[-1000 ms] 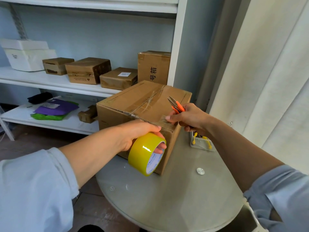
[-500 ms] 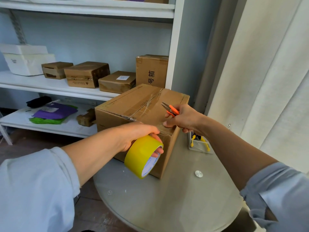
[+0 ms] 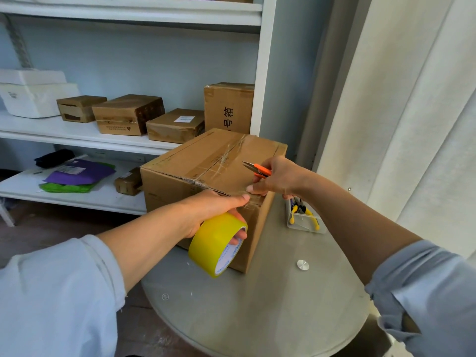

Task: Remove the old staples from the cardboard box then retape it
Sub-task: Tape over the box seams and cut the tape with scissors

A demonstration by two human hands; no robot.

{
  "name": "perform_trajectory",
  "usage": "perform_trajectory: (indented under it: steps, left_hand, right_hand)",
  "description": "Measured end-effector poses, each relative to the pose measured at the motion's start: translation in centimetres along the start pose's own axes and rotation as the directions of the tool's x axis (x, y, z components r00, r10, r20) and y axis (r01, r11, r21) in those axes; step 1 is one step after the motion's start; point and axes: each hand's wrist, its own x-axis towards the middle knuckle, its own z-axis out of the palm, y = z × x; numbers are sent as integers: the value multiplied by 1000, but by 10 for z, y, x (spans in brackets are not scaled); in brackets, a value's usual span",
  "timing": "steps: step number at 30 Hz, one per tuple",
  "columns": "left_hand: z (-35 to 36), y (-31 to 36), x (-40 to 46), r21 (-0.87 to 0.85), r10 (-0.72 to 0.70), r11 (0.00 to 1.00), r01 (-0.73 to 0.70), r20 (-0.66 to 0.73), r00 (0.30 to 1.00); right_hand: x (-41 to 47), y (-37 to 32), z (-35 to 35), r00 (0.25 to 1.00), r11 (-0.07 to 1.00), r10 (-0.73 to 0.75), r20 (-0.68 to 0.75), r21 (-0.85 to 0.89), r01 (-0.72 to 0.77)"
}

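A brown cardboard box (image 3: 206,161) sits on a round grey table (image 3: 257,313), with clear tape running along its top seam and down its near corner. My left hand (image 3: 216,207) grips a yellow tape roll (image 3: 216,244), fingers through its core, held against the box's near side just below the top edge. My right hand (image 3: 278,180) holds small orange-handled snips (image 3: 257,169), blades pointing left over the box top. Its thumb presses the tape at the box's near top corner.
A clear tray (image 3: 305,220) with yellow-handled tools lies on the table right of the box. White shelves (image 3: 77,135) behind hold several smaller cardboard boxes, a white foam box and purple and green bags. A pale curtain (image 3: 412,124) hangs on the right.
The roll in my left hand has dropped slightly lower against the box side. My right hand has shifted down toward the near corner, its thumb now on the tape. The view has also moved a little.
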Motion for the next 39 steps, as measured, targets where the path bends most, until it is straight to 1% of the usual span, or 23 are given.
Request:
perform_trajectory:
  steps: [3, 5, 7, 10, 13, 15, 17, 18, 21, 23, 25, 29, 32, 34, 36, 39]
  left_hand:
    - [0, 3, -4, 64, 24, 998, -23, -8, 1000]
    - [1, 7, -7, 126, 33, 992, -32, -7, 999]
    - [2, 11, -9, 187, 38, 982, -37, 0, 999]
    - [3, 15, -10, 201, 37, 979, -36, -2, 999]
    - [3, 11, -8, 199, 32, 980, -28, -16, 999]
    - [0, 4, -7, 181, 34, 983, -29, -22, 999]
    - [-1, -3, -8, 152, 21, 988, -17, -24, 999]
    - [-2, -6, -9, 121, 13, 993, -10, -22, 1000]
    - [-1, -7, -11, -47, -5, 999, 5, -8, 1000]
    - [1, -5, -12, -108, -22, 994, 20, -10, 1000]
    - [3, -3, -14, -121, -16, 993, 12, -30, 999]
    - [4, -4, -15, -102, 74, 991, -84, -106, 992]
    - [4, -9, -12, -42, 136, 989, -145, -163, 977]
    - [2, -9, -11, -12, 172, 984, -178, -188, 967]
    - [3, -10, -9, 10, 203, 979, -206, -205, 957]
    - [4, -14, -10, -7, 219, 974, -225, -200, 955]
  right_hand:
    - [0, 4, 1, 1000, 1000, -4, -23, -28, 3]
    - [-1, 10, 2, 1000, 1000, 23, -19, 8, -23]
    - [-3, 20, 4, 998, 988, 63, 6, 140, -63]
    - [-5, 34, 10, 992, 924, 118, 37, 362, -124]
    - [-9, 36, 12, 987, 869, 137, 87, 468, -162]
    - [-11, 34, 10, 985, 870, 136, 103, 464, -169]
    - [-11, 28, 10, 985, 895, 148, 88, 412, -171]
    - [-10, 24, 11, 986, 913, 151, 70, 372, -167]
    - [-6, 13, 16, 989, 960, 149, 4, 239, -146]
    - [-4, 11, 18, 986, 956, 164, 0, 247, -159]
    - [-5, 13, 19, 986, 947, 166, 11, 276, -162]
    - [-14, 18, 17, 989, 936, 148, 18, 320, -146]
    - [-28, 25, 4, 983, 862, 156, 100, 473, -185]
    - [-38, 31, -8, 969, 831, 149, 198, 506, -231]
    - [-48, 35, -14, 933, 830, 139, 331, 476, -292]
    - [-59, 41, -10, 854, 843, 119, 507, 402, -356]
